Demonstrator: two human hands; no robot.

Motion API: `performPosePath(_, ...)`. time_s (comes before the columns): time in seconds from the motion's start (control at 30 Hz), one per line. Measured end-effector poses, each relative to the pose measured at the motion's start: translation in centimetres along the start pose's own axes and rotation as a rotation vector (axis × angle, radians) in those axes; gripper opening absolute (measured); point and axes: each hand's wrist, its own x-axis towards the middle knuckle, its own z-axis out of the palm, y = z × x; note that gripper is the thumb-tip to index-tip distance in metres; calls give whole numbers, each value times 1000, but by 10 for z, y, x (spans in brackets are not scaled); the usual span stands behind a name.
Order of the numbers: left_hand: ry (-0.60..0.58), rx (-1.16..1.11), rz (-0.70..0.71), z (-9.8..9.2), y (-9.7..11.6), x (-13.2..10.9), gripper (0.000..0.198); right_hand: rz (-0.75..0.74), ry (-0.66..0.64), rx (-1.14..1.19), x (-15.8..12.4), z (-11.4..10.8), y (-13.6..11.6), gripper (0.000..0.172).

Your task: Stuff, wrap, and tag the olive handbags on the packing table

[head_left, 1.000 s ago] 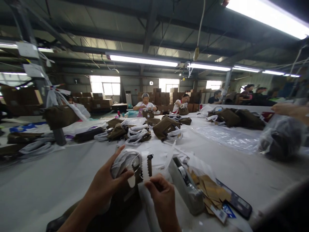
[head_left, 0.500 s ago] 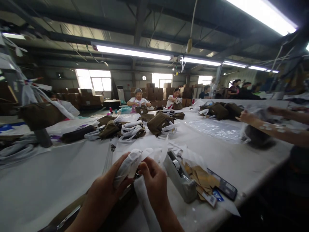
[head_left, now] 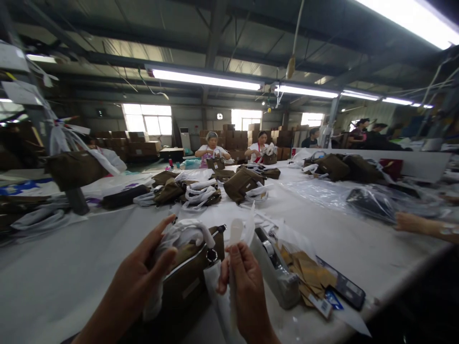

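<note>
An olive-brown bag (head_left: pixel 182 291) with a zipper and a metal ring lies at the near edge of the white table, partly hidden by my arms. My left hand (head_left: pixel 148 267) is beside its white-wrapped strap (head_left: pixel 190 231), thumb and fingers apart, the palm resting near the wrapping. Just right of the bag's ring, my right hand (head_left: pixel 244 282) pinches a strip of thin white wrapping (head_left: pixel 235 231) between thumb and fingers. Another white-wrapped length (head_left: pixel 215 282) hangs from the ring beside that hand.
A grey tape dispenser (head_left: pixel 276 272), brown card tags (head_left: pixel 310 274) and a phone (head_left: pixel 344 284) lie to the right. More brown bags (head_left: pixel 242 184) with wrapped straps sit across the table. At the right edge, another person's hand (head_left: pixel 410 222) is near clear plastic (head_left: pixel 373 200).
My left hand has come off the white wrapping and opened. The bag shows more between my hands. My right hand has shifted right with a white strip. The other person's arm has moved right.
</note>
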Motion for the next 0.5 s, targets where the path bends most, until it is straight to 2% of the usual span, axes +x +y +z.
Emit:
performPosePath(0.1,-19,-149,-96,-14,5,7,65,193,-238,-226,-4,2,6,53)
performPosePath(0.17,-45,-142,-86,-16,9,6,66,236,-324,-293,-4,11,9,56)
performPosePath(0.3,-173,-123,-55,-11,13,-5,68,158,-339,-216,1,33,4,51)
performPosePath(0.4,-123,-228,-82,-9,12,-13,65,133,-334,-151,3,39,-2,50)
performPosePath(0.5,-49,-493,-234,-6,15,-15,65,152,-382,-133,5,37,-6,51)
